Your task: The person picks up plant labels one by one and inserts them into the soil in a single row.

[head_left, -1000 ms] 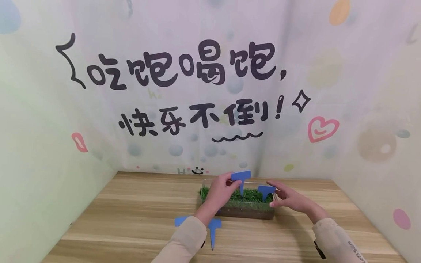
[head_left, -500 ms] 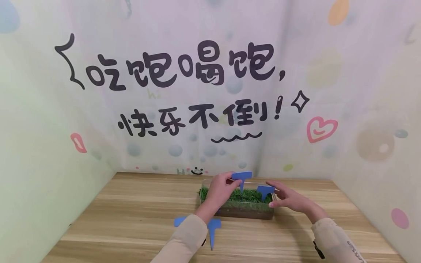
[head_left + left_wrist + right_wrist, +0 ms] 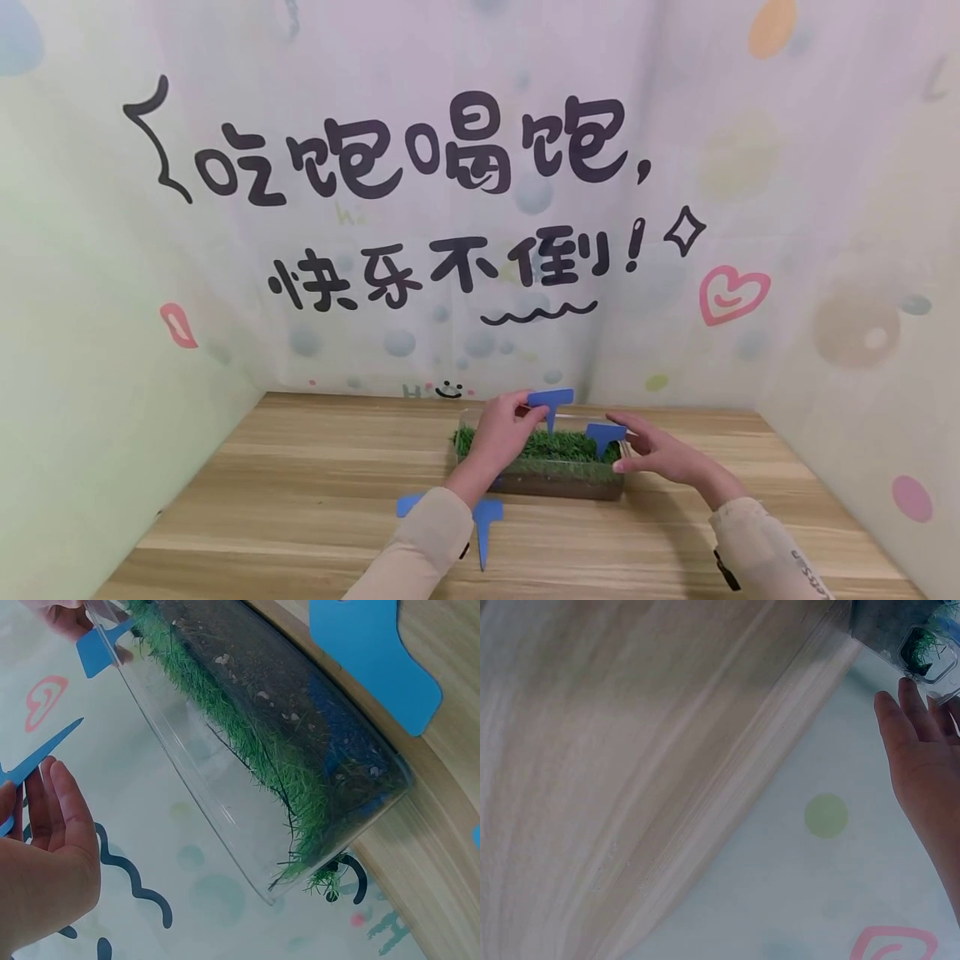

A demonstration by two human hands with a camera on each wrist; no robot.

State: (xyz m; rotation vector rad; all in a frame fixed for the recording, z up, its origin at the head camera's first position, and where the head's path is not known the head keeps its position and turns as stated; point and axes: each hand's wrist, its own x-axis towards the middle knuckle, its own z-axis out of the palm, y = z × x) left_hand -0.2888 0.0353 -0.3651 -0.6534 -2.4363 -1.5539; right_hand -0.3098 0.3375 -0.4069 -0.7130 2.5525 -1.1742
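Observation:
My left hand (image 3: 506, 433) pinches a blue T-shaped plant label (image 3: 551, 400) over the middle of a clear planter box (image 3: 562, 485) with green grass and dark soil. In the left wrist view, the label's pointed stem (image 3: 56, 741) shows beyond the fingers, beside the box wall. A second blue plant label (image 3: 603, 437) stands in the grass at the right end. My right hand (image 3: 663, 454) is at that end, thumb near the front corner and forefinger by the back rim. Its fingers (image 3: 898, 727) look nearly straight against the end wall in the right wrist view.
A blue plant label (image 3: 484, 533) lies on the wooden table (image 3: 315, 467) in front of the box, and another blue piece (image 3: 409, 504) lies partly under my left sleeve (image 3: 427, 537). Behind the table hangs a printed curtain (image 3: 450, 350) with black lettering.
Both hands stay at the planter box. The label in my left hand shifts only slightly up and down; the standing label and the table labels keep their places.

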